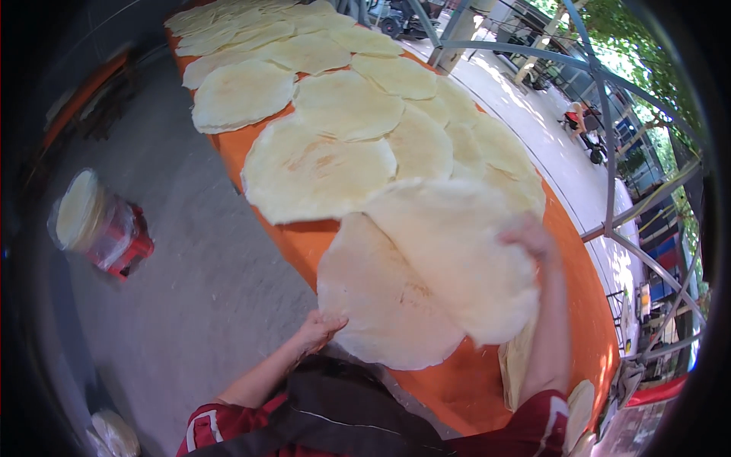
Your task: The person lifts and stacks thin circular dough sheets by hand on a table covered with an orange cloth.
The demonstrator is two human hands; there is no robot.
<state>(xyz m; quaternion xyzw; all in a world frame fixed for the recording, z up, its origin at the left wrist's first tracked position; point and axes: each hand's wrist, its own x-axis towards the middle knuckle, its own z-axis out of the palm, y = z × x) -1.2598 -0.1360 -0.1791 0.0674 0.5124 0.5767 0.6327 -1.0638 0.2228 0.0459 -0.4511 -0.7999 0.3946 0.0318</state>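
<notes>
My left hand [323, 330] pinches the near left edge of a thin, round, pale flatbread [373, 297] at the front of the orange table. Farther right, my right hand [528, 234] grips the right edge of a second flatbread [464, 244], lifted and blurred by motion. This second round overlaps the first, hiding part of it. Beyond both hands, many overlapping flatbreads [320, 164] cover the orange tabletop [289, 244] to its far end. A pile of flatbreads [512, 369] lies partly hidden beneath my right forearm.
On the left floor, a plastic-wrapped stack of flatbreads [80, 209] rests on a red stool [135, 247]. An orange bench [87, 99] stands by the wall. Metal frame poles [609, 152] rise beyond the table's right side. A pale bundle [116, 434] sits at lower left.
</notes>
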